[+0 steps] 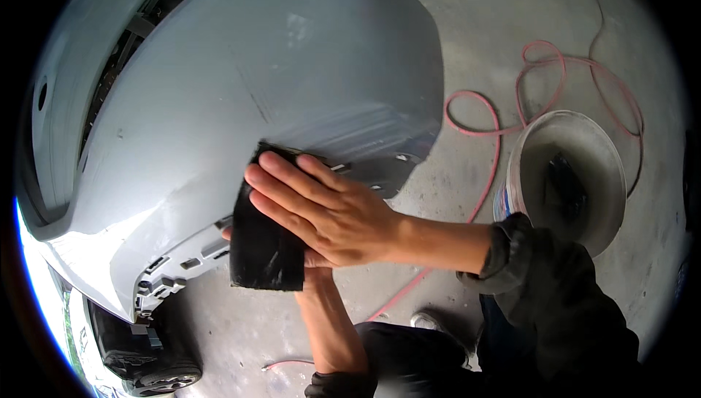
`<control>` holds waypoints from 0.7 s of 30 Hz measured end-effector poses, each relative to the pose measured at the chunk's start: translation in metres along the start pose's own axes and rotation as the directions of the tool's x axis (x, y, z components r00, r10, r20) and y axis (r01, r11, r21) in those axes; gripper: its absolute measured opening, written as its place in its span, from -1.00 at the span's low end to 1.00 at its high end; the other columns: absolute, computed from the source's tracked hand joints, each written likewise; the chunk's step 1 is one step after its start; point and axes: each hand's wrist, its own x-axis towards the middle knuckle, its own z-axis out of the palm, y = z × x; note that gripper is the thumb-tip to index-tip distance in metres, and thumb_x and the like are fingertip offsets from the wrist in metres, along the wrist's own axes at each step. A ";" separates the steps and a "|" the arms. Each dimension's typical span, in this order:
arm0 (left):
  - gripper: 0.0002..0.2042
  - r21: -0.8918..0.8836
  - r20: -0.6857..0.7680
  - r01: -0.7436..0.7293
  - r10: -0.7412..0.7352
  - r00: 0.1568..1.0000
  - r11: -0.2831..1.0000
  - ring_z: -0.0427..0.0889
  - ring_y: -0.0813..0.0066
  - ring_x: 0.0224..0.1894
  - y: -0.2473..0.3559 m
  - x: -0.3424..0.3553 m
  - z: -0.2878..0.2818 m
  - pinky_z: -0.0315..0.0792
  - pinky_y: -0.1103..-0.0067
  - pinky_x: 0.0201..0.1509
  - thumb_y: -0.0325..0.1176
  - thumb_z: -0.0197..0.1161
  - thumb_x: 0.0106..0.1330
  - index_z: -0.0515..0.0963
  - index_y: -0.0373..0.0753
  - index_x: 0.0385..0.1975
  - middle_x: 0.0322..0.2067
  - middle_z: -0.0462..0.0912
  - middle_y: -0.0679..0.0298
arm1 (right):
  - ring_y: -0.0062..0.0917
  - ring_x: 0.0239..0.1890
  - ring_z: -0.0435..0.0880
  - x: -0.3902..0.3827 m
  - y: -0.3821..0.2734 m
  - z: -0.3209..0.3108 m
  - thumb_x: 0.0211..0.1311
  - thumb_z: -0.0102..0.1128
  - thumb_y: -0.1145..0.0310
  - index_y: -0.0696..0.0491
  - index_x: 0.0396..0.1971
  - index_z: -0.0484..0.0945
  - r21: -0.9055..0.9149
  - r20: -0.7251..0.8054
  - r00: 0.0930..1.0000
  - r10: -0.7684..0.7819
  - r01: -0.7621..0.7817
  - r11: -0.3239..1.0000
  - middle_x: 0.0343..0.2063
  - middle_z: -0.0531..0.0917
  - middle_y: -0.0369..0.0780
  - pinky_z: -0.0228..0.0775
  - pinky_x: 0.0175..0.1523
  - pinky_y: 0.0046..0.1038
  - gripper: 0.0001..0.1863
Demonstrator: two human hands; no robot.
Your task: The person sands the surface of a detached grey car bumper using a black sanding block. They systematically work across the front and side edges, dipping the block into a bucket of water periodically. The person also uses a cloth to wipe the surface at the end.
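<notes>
Right hand [328, 217] lies flat on the black pad [263, 248] near the bumper [219, 98] edge, fingers unclenched; whether left hand [316, 272] grasps, I cannot tell. I advise even pressure.

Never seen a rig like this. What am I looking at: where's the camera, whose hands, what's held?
No machine here, just one person's bare hands. The single picture comes from a wide fisheye camera worn on the head and looking down, so straight edges bend near its dark round border.

The right hand lies flat on a black pad. The left hand is behind the pad, mostly hidden, so its grip can't be judged.

Around the pad is a large grey curved panel with thin dark marks and pale streaks. On the floor at right are a looped red hose and a bucket containing something dark.
</notes>
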 end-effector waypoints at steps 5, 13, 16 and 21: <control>-0.17 0.469 -0.342 0.016 0.164 0.925 0.883 0.42 0.08 0.33 0.006 0.004 0.031 0.38 0.16 0.40 0.41 -0.11 0.40 0.19 -0.17 0.43 0.35 0.35 0.09 | -0.32 0.61 -0.20 -0.071 0.057 0.018 0.37 -0.26 -0.33 0.10 0.54 -0.07 -0.140 -0.104 0.994 -0.036 0.022 0.990 0.56 -0.08 -0.12 -0.46 0.65 -0.20 -0.03; -0.17 -0.127 -0.001 -0.024 0.024 1.000 0.992 0.17 0.21 0.50 0.010 -0.002 -0.014 0.15 0.19 0.54 0.36 -0.11 0.43 0.07 -0.14 0.51 0.49 0.12 0.11 | -0.29 0.61 -0.18 -0.002 0.000 -0.003 0.41 -0.24 -0.33 0.14 0.51 0.02 0.098 0.015 0.994 -0.104 0.102 0.990 0.56 -0.04 -0.10 -0.41 0.64 -0.16 -0.05; -0.19 0.051 0.175 0.271 -0.276 0.945 0.961 0.20 0.20 0.49 0.017 0.007 -0.002 0.16 0.21 0.54 0.35 -0.10 0.44 0.12 -0.13 0.50 0.48 0.18 0.14 | -0.36 0.60 -0.12 -0.028 0.038 -0.001 0.39 -0.24 -0.34 0.10 0.52 0.03 0.004 0.036 0.988 -0.153 0.153 0.988 0.56 0.00 -0.17 -0.38 0.64 -0.19 -0.05; -0.17 0.293 -0.093 0.109 -0.085 0.992 0.950 0.29 0.20 0.43 0.005 0.011 0.022 0.15 0.23 0.53 0.39 -0.14 0.42 0.18 -0.16 0.47 0.43 0.28 0.16 | -0.27 0.61 -0.29 -0.055 0.040 -0.007 0.34 -0.12 -0.34 0.17 0.52 -0.06 0.090 -0.025 0.998 0.061 -0.059 0.994 0.56 -0.12 -0.07 -0.51 0.64 -0.16 0.03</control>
